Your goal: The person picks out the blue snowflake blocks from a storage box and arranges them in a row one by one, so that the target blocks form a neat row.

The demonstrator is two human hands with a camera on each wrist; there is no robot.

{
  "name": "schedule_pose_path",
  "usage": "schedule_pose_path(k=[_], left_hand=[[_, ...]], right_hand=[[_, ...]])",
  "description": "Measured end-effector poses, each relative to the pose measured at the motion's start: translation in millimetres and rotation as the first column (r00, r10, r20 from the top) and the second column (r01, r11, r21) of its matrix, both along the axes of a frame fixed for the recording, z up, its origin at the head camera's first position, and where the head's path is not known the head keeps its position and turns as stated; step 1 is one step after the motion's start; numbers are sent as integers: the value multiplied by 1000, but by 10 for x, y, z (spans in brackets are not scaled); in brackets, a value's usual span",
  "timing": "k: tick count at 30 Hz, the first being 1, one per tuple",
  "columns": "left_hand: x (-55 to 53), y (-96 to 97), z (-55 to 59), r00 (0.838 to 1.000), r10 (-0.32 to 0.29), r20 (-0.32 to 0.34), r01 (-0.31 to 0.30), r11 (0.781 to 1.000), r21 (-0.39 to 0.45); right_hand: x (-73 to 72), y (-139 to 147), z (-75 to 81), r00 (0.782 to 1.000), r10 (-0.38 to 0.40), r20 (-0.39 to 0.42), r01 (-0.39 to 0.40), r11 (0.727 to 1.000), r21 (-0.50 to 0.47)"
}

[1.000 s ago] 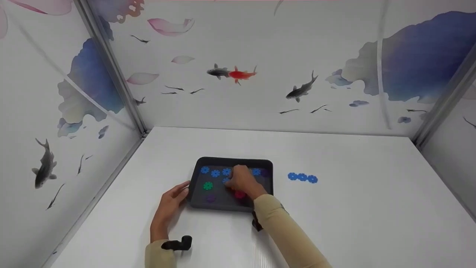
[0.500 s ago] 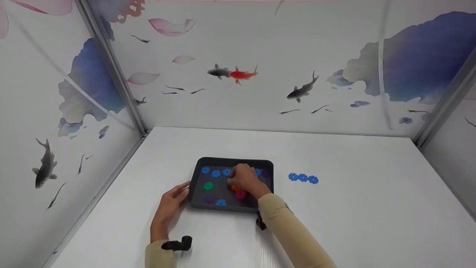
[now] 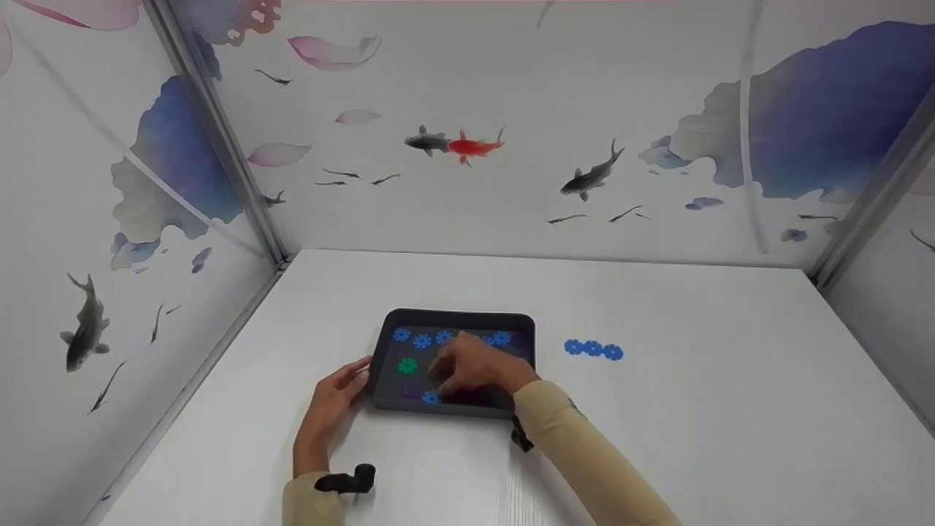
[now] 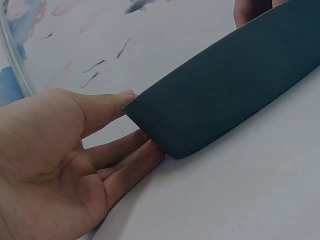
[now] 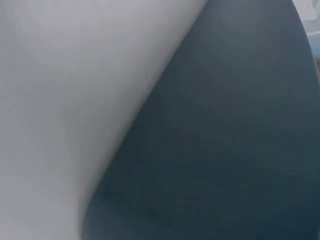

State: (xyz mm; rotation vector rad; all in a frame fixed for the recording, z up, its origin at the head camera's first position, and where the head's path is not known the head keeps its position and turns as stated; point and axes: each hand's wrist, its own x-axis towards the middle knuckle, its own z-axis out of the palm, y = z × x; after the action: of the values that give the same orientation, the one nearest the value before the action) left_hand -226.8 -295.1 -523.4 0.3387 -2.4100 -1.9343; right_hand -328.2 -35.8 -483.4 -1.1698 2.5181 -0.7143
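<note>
A dark shallow tray point(image 3: 453, 410) lies on the white table, holding several small flower-shaped plastic discs. Blue discs point(image 3: 422, 341) line its far side, and a green disc point(image 3: 407, 365) sits towards the left. My left hand point(image 3: 330, 410) touches the tray's left wall; in the left wrist view its thumb meets the rim and its straight fingers rest lower down. My right hand point(image 3: 475, 365) reaches into the tray, thumb and forefinger apart, close to a blue disc point(image 3: 431, 397) near the front wall. Red shows partly beneath this hand. The right wrist view has only the tray wall point(image 5: 215, 130).
To the right of the tray, three joined blue discs point(image 3: 593, 348) lie in a row on the table point(image 3: 701, 409). A patterned wall panel point(image 3: 511, 88) stands behind, with another along the left side.
My right hand has moved lower in the tray, towards the front wall. A blue disc has appeared near that wall; an orange one, seen half a second ago, is now hidden. My left hand stays put.
</note>
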Motion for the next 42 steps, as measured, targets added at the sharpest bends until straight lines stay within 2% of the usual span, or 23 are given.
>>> schedule_pose_path(k=[6,11,15,21,26,38,42], left_hand=[[7,-7,-1,1000,-8,4,8,1000,-19],[12,-3,4,1000,-9,12,9,1000,-5],[18,-1,1,1000,1,19,-1,1000,7],[4,5,-3,1000,-7,9,7,999,40],[8,0,-18,1000,-4,-9,4,1000,24],[9,7,4,999,-16,-27,17,999,34],[20,2,-4,1000,-14,-26,14,1000,22]], right_hand=[[58,-32,-1,997,69,-46,-66,996,64],[98,-53,-15,994,82,-70,-74,991,109],[113,-74,-23,993,88,-73,-80,991,108],[83,-93,-42,999,12,-44,-8,997,80],[45,-89,-67,999,-35,-32,37,998,57],[66,-73,-24,990,-74,-117,83,993,79],[78,-72,-43,986,-65,-152,77,994,78]])
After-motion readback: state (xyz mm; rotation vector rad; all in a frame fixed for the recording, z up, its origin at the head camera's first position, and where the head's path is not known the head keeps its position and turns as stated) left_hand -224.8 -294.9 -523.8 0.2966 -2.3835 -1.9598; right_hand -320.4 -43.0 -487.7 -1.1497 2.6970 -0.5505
